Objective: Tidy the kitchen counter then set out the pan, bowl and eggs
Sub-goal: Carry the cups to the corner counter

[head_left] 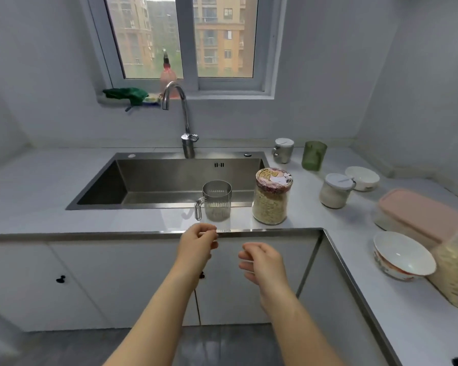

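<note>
My left hand [197, 245] hovers at the counter's front edge, just below a clear ribbed mug [216, 201], fingers loosely curled and holding nothing. My right hand [261, 261] hangs in front of the cabinet, also loosely curled and holding nothing. A jar of oats [271, 198] with a patterned lid stands right of the mug. A white bowl with a red pattern [403, 256] sits on the right counter, and a second white bowl [362, 178] sits farther back. No pan or eggs are in view.
The steel sink [169, 180] and faucet [184, 120] lie behind the mug. On the right counter stand a white-lidded jar [335, 191], a grey canister [283, 150], a green cup [313, 155], a pink-lidded box [418, 215] and a grain container [455, 273]. A green cloth [126, 94] lies on the windowsill.
</note>
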The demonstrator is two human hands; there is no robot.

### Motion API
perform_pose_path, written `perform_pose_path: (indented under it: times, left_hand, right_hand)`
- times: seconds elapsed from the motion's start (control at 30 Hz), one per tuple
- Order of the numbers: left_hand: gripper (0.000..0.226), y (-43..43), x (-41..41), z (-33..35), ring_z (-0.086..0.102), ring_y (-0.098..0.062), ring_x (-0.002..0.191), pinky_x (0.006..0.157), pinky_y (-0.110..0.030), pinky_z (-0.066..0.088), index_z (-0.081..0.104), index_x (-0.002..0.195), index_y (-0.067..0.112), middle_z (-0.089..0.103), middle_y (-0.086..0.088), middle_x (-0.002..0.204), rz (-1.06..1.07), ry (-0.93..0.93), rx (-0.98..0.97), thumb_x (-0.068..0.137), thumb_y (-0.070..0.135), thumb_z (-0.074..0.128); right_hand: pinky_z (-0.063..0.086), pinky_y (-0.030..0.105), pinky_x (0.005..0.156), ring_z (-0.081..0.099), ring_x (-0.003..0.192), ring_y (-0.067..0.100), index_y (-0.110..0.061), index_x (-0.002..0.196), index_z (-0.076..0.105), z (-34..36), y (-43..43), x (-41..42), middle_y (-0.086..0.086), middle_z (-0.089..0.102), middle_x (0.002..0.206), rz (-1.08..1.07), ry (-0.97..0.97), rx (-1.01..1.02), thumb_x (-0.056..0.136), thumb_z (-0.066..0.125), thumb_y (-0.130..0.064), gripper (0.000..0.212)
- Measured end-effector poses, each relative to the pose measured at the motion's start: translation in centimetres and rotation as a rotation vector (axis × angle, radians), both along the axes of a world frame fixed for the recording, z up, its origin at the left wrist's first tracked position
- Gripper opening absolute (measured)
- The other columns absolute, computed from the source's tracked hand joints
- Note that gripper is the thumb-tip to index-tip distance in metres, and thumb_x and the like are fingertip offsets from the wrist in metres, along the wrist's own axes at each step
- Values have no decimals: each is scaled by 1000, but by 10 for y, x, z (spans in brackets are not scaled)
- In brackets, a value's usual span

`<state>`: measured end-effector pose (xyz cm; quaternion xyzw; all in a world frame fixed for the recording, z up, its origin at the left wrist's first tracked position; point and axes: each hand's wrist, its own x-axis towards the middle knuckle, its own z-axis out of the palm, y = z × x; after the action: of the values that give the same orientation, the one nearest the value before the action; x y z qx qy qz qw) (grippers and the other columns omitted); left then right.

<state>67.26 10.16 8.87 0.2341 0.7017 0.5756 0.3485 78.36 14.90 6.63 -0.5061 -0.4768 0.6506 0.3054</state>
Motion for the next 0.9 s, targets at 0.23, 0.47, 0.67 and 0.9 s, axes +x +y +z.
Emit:
perform_pose_path:
  times: [0.23, 0.47, 0.67, 0.9]
  left_hand:
    - [12, 74, -73, -24, 55, -15, 90, 73, -29, 43, 60, 90, 22, 63, -1, 99, 121, 104, 5, 88, 13, 52]
    - [80, 148, -131, -31, 17, -27, 139, 110, -40, 26, 29, 140, 30, 13, 1, 152, -202, 676, -232, 74, 35, 73]
    - [109, 185, -145, -48, 16, -24, 142, 113, -39, 26, 9, 149, 17, 9, -1, 156, -469, 782, -364, 68, 45, 76]
    - [100, 189, -147, -59, 31, -16, 135, 106, -25, 29, 22, 145, 12, 29, -3, 147, -436, 653, -220, 66, 34, 80]
  right_hand:
    - [40, 25, 62, 56, 68, 14, -17, 81, 60, -7, 69, -49, 2, 62, 80, -96, 15, -4, 91, 52, -15, 12]
    - [44, 26, 63, 58, 69, 15, -15, 81, 61, -4, 121, -109, 4, 63, 83, -191, 9, 25, 91, 53, -15, 13]
    - [43, 27, 63, 57, 69, 15, -14, 80, 60, -9, 139, -122, 3, 61, 80, -249, -13, -16, 91, 52, -14, 14]
    - [42, 27, 63, 56, 70, 16, -13, 82, 60, -8, 157, -127, 4, 60, 81, -219, -24, -18, 92, 51, -14, 12]
